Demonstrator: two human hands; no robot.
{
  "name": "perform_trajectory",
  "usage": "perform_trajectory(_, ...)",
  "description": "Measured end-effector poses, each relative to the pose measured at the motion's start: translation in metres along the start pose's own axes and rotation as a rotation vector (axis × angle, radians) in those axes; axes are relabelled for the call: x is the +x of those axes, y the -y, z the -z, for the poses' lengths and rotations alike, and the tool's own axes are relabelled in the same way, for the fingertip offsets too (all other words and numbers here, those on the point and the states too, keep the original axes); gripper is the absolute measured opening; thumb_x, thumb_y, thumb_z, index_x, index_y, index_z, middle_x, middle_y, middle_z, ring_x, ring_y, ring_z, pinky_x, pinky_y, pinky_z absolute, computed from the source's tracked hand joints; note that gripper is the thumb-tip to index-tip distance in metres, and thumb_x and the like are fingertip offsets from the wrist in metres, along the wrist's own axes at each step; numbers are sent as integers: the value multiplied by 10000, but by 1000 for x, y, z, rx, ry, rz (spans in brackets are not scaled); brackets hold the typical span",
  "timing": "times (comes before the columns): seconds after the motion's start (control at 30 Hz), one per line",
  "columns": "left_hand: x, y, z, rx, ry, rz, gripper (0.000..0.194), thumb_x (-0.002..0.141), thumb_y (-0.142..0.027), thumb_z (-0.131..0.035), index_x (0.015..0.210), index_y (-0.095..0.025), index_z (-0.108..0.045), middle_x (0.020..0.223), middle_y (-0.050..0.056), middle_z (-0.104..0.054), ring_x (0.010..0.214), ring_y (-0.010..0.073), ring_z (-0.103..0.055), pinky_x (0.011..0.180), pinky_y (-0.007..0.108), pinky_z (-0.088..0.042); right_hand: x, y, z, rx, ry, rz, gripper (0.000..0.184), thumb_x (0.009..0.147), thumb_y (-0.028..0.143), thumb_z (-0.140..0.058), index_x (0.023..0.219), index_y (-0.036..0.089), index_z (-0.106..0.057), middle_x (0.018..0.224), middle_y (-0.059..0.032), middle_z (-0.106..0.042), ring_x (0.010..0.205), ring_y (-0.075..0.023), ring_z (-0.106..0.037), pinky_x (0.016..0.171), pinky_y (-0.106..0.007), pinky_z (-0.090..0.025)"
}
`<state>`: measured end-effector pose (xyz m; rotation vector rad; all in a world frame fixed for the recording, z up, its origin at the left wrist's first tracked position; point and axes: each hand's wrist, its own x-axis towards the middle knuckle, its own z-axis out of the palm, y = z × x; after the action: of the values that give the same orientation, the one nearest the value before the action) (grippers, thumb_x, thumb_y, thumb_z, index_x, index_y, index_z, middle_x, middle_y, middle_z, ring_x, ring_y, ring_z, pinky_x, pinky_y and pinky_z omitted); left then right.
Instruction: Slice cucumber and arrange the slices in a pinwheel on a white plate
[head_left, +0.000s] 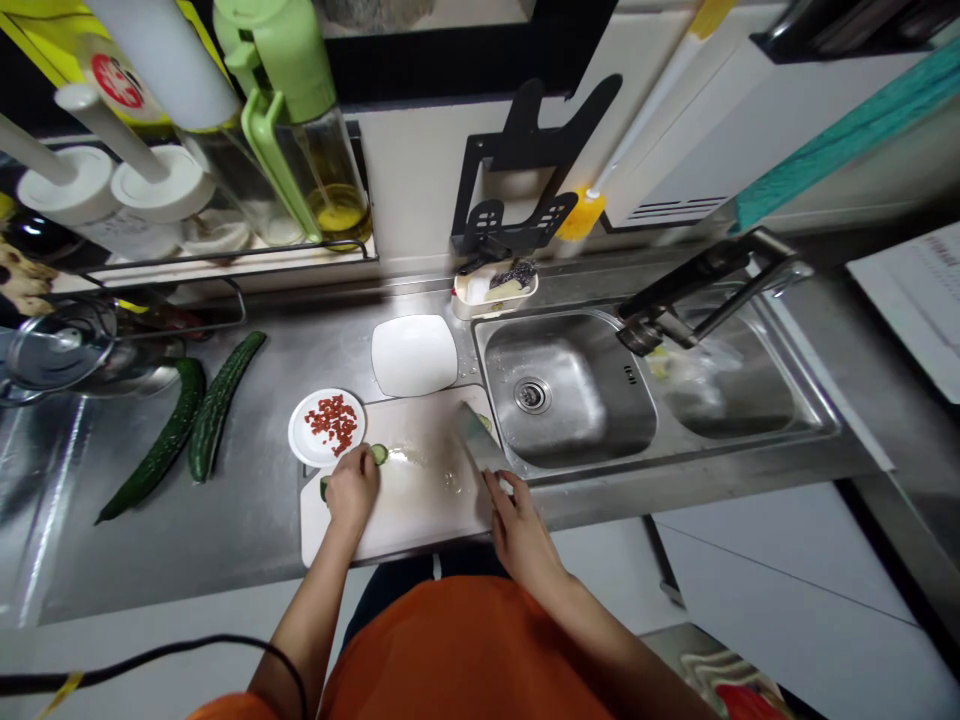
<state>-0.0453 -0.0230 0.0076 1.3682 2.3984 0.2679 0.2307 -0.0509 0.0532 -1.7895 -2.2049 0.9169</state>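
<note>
My left hand (354,487) is closed around a piece of cucumber (379,454) at the left side of the white cutting board (420,510). The cucumber's pale cut end shows past my fingers, and a bit of its green skin shows on the other side. In my right hand (520,525) is a kitchen knife (480,440), its broad blade pointing away from me over the board's right part. A small cucumber end lies beside the blade, partly hidden by it. Wet patches mark the board's middle.
A plate of red chopped bits (304,440) overlaps the board's far left corner. Behind the board is a white square plate (414,355). Two whole cucumbers (217,405) lie to the left. On the right are a double sink (577,440) and a black faucet (675,300).
</note>
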Motion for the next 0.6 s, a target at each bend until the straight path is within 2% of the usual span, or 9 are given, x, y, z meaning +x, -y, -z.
perform_trajectory(0.1, 0, 1, -2, -5, -17, -15, 257, 885, -330, -468, 1057, -245, -639, 1000, 50, -686, 845, 181, -617, 713, 262, -391, 7, -11, -22, -85, -134, -27, 618, 803, 47, -322, 1402, 199, -346, 1348, -172, -365, 1063, -226, -534, 874, -394, -473)
perform_trajectory(0.2, 0, 2, -3, -2, -27, -39, 250, 884, -320, -470, 1036, -232, -648, 982, 56, -686, 833, 181, -617, 705, 263, -392, 16, -18, -39, -147, -195, -59, 609, 799, 47, -330, 1388, 200, -365, 1328, -174, -398, 1127, -253, -501, 888, -392, -459)
perform_trajectory(0.4, 0, 4, -3, 3, -32, -47, 253, 887, -313, -468, 1049, -237, -645, 972, 57, -688, 808, 177, -615, 691, 261, -389, 31, -21, -58, -292, -188, -65, 559, 810, 49, -353, 1361, 131, -386, 1284, -192, -445, 1162, -263, -482, 921, -363, -444)
perform_trajectory(0.6, -1, 4, -5, 17, -28, -46, 258, 885, -318, -469, 1065, -241, -637, 959, 52, -689, 803, 176, -619, 682, 258, -388, 36, -18, -68, -503, -160, -81, 505, 845, 44, -366, 1345, 108, -405, 1278, -202, -480, 1060, -258, -546, 836, -340, -496)
